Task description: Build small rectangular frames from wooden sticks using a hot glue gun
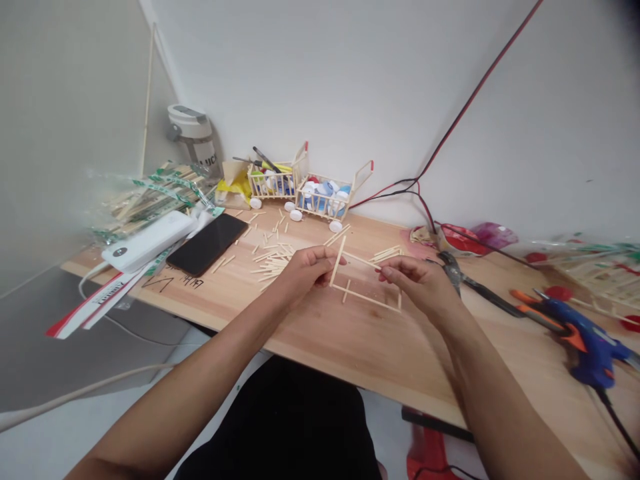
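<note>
A frame of thin wooden sticks (363, 293) is held just above the wooden table (350, 347), in the middle of the view. My left hand (303, 268) pinches its left upright stick. My right hand (417, 280) pinches the end of the upper stick at the frame's right side. Both hands have their fingers closed on the sticks. A loose pile of short wooden sticks (273, 257) lies on the table just left of my left hand.
Two small stick carts with white wheels, filled with bottle caps (325, 197), stand at the back. A black phone (210, 243) and white power bank (147, 241) lie left. Pliers (463, 277), orange-handled cutters and a blue glue gun (587, 340) lie right. Red-black wires run up the wall.
</note>
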Demonstrator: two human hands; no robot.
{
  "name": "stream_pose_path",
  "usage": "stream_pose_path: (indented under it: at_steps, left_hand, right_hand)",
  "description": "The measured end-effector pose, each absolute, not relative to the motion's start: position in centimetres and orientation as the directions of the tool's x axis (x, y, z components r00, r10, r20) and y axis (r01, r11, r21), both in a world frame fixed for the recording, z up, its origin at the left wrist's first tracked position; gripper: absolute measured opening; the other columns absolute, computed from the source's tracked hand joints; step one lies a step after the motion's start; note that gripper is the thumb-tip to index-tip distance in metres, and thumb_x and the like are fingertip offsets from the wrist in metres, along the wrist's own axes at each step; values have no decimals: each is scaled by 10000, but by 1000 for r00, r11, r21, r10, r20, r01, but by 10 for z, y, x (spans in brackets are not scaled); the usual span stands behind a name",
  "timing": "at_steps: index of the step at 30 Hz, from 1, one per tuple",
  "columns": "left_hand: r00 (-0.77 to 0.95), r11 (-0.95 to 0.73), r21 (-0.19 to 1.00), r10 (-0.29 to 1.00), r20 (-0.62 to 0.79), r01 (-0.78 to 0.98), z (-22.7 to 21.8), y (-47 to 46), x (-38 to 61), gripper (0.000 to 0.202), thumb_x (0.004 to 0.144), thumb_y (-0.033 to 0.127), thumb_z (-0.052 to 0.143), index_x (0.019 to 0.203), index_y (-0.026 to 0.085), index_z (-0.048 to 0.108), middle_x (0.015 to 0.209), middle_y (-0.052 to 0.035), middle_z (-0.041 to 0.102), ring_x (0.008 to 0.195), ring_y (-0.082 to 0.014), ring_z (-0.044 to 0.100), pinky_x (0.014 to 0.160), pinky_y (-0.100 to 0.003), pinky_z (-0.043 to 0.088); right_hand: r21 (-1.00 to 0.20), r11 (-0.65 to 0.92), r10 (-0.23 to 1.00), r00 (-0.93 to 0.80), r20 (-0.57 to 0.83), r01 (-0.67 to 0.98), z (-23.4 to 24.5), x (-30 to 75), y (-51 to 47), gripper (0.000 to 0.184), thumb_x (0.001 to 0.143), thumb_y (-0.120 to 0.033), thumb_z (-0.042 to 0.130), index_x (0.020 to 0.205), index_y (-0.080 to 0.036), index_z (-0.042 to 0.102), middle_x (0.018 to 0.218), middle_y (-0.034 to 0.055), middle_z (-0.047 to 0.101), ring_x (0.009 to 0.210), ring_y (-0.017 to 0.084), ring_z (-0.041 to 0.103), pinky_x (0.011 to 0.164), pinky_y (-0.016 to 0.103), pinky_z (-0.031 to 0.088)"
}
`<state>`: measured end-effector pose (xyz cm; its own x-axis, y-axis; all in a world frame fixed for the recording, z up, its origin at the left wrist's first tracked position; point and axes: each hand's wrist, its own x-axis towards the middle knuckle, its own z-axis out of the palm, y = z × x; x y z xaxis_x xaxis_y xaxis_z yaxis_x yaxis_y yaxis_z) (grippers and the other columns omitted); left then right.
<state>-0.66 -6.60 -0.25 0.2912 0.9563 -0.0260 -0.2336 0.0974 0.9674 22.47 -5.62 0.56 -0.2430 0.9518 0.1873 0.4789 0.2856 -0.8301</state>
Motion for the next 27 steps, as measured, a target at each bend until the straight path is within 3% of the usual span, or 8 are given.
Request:
stream_pose_path:
  at_steps: [5, 9, 15, 21, 27]
  left_hand:
    - [259, 114, 960, 965, -46, -255, -5, -65, -6, 219, 747, 342, 656, 763, 139, 576, 441, 79, 376, 406, -39, 273, 443, -202, 178]
    - [282, 115, 961, 958, -41, -252, -6, -66, -8, 330, 738, 422, 677, 660, 148, 511, 436, 77, 349, 400, -32, 254, 437, -208, 151]
    - [241, 108, 960, 969, -44, -257, -8, -66, -10, 384, 786, 499, 624, 661, 147, 533, 449, 79, 306, 402, -31, 233, 437, -208, 139]
    - [186, 86, 931, 982, -20, -355, -11, -62, -12, 272, 785, 394, 652, 720, 145, 564, 533, 41, 437, 437, -43, 332, 447, -214, 175]
    - [182, 96, 946, 982, -40, -310, -7, -66, -14, 187, 822, 304, 622, 746, 134, 599, 448, 58, 336, 396, -40, 245, 449, -243, 115]
  right_hand:
    - [-837, 277, 955, -231, 186, 472, 4, 226, -54, 302, 783, -483, 635, 756, -184, 671, 748, 50, 688, 715, 172, 609, 638, 278, 456]
    - [-830, 270, 959, -213, 187, 488, 2, 228, -53, 303, 780, -487, 638, 761, -187, 675, 754, 54, 691, 701, 172, 600, 612, 277, 447]
    - [-838, 233, 969, -190, 157, 494, 2, 229, -54, 293, 791, -479, 624, 760, -192, 677, 773, 52, 693, 718, 173, 598, 623, 276, 435]
    - [-845, 193, 979, -156, 132, 499, 3, 230, -54, 319, 774, -512, 632, 766, -197, 678, 761, 51, 691, 713, 183, 599, 627, 284, 426]
    - [-863, 139, 988, -128, 86, 486, 5, 231, -55, 323, 787, -511, 628, 833, -196, 678, 776, 70, 693, 702, 192, 582, 629, 298, 403]
